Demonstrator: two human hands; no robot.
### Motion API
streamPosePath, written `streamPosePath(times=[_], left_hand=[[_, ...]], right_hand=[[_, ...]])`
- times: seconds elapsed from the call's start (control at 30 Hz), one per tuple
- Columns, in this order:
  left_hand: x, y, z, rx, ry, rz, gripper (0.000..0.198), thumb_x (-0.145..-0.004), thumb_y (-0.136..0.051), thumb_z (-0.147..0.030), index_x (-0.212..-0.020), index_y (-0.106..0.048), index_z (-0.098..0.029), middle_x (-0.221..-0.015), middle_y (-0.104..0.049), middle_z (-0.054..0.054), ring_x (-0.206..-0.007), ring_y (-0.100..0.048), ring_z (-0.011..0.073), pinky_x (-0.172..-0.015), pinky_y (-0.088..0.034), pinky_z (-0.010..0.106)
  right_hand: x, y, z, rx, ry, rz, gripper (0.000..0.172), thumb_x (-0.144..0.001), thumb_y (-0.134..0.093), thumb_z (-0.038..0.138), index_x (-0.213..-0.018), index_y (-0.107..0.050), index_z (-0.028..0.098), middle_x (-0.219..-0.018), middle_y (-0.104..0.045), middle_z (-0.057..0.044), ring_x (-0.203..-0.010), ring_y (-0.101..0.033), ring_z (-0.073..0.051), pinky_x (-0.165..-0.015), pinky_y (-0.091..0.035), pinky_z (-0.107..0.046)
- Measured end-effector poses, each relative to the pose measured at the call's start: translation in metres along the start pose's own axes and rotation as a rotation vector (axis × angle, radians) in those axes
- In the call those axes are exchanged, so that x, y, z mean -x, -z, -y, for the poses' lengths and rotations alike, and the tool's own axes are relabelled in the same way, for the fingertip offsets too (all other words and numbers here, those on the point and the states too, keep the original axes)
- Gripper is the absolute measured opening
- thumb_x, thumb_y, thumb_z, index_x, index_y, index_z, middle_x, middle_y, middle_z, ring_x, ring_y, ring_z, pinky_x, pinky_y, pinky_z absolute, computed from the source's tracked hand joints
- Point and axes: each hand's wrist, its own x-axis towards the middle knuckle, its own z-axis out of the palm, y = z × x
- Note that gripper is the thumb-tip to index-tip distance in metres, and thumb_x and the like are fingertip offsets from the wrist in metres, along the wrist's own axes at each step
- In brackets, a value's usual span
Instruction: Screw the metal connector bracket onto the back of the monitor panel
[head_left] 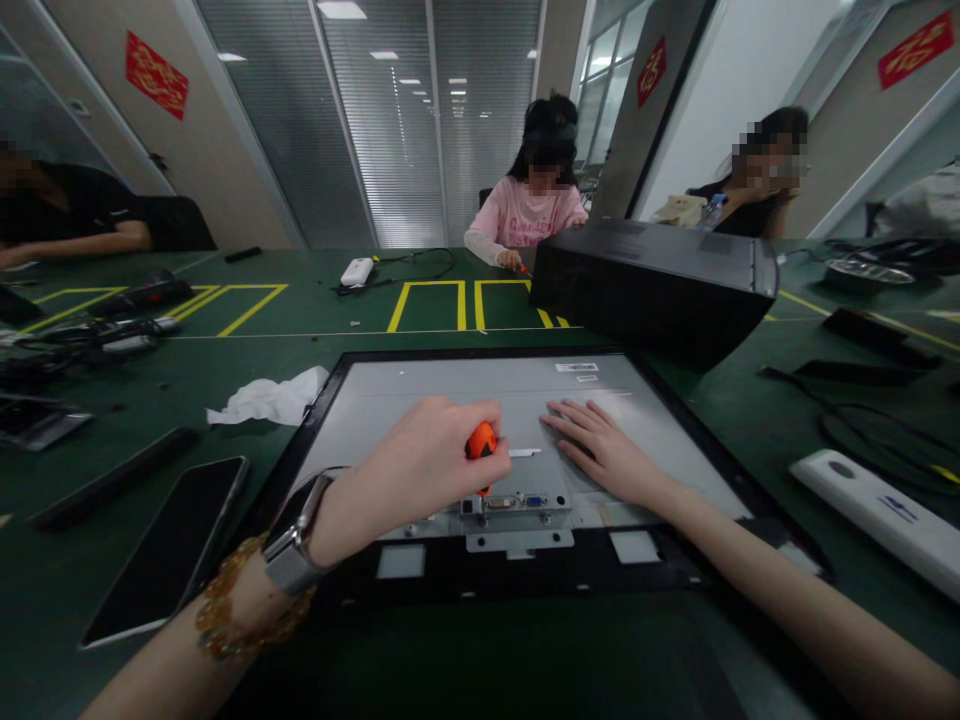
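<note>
My left hand (442, 450) is closed around the orange and black handle of a screwdriver (481, 440), held upright over a metal bracket with ports (517, 505). The screwdriver's tip is hidden behind the bracket and my fingers. Below lies a monitor panel (360, 390), back side up, with a silver metal back and a black frame. My right hand (604, 450) rests flat on the metal back, fingers spread, to the right of the bracket. A blue video port (535, 501) shows on the bracket's near edge.
A large black casing (652, 280) stands behind the panel, a person in pink beside it. Crumpled tissue (274, 398), a phone (169, 545) and cables (90, 330) lie left. A white bar-shaped device (877, 510) lies right. Two other people sit at the far sides.
</note>
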Motion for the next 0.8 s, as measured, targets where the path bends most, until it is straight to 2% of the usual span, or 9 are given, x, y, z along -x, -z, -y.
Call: streamPosePath(times=[0.17, 0.3, 0.4, 0.57, 0.7, 0.8], left_hand=[[0.002, 0.005, -0.002, 0.023, -0.006, 0.098, 0.014, -0.084, -0.049, -0.026, -0.074, -0.055, -0.018, -0.057, -0.052, -0.004, -0.050, -0.044, 0.0091, -0.052, -0.031, 0.023], [0.006, 0.017, -0.005, 0.113, -0.048, 0.221, 0.007, -0.084, -0.051, -0.025, -0.087, -0.052, -0.019, -0.070, -0.057, -0.004, -0.059, -0.049, 0.0104, -0.054, -0.033, 0.022], [0.008, 0.025, -0.006, 0.141, -0.048, 0.301, 0.011, -0.077, -0.052, -0.020, -0.088, -0.050, -0.020, -0.073, -0.056, -0.005, -0.059, -0.047, 0.0100, -0.054, -0.034, 0.022], [0.010, 0.030, -0.005, 0.093, -0.024, 0.302, 0.015, -0.075, -0.051, -0.016, -0.090, -0.052, -0.020, -0.079, -0.056, -0.004, -0.066, -0.050, 0.0119, -0.058, -0.035, 0.023], [0.012, 0.031, -0.003, 0.113, -0.089, 0.308, 0.018, -0.076, -0.051, -0.013, -0.093, -0.054, -0.020, -0.082, -0.057, -0.003, -0.070, -0.052, 0.0124, -0.064, -0.037, 0.023], [0.012, 0.030, -0.004, 0.035, -0.122, 0.274, 0.007, -0.086, -0.054, -0.025, -0.090, -0.054, -0.019, -0.083, -0.058, -0.001, -0.072, -0.053, 0.0137, -0.065, -0.037, 0.024]], right_hand=[[0.000, 0.002, 0.001, 0.003, 0.001, -0.002, 0.042, -0.098, -0.035, 0.036, -0.139, -0.045, 0.027, -0.147, -0.044, -0.007, -0.137, -0.036, -0.026, -0.112, -0.026, -0.055], [0.001, 0.003, -0.001, -0.017, 0.005, -0.023, 0.042, -0.098, -0.035, 0.037, -0.138, -0.045, 0.028, -0.146, -0.045, -0.006, -0.136, -0.037, -0.026, -0.111, -0.027, -0.056], [0.002, 0.002, -0.002, -0.014, 0.000, -0.012, 0.043, -0.098, -0.035, 0.038, -0.139, -0.044, 0.028, -0.147, -0.044, -0.007, -0.137, -0.036, -0.026, -0.112, -0.026, -0.056], [0.002, 0.000, -0.005, -0.006, 0.004, -0.013, 0.044, -0.098, -0.036, 0.037, -0.140, -0.042, 0.028, -0.148, -0.043, -0.006, -0.137, -0.036, -0.026, -0.112, -0.025, -0.056], [0.003, 0.000, -0.006, 0.001, 0.002, -0.005, 0.044, -0.098, -0.037, 0.036, -0.141, -0.042, 0.029, -0.148, -0.043, -0.005, -0.137, -0.036, -0.026, -0.112, -0.025, -0.056], [0.003, 0.001, -0.004, 0.007, -0.003, -0.001, 0.043, -0.098, -0.037, 0.036, -0.140, -0.042, 0.028, -0.147, -0.043, -0.006, -0.137, -0.036, -0.026, -0.112, -0.025, -0.055]])
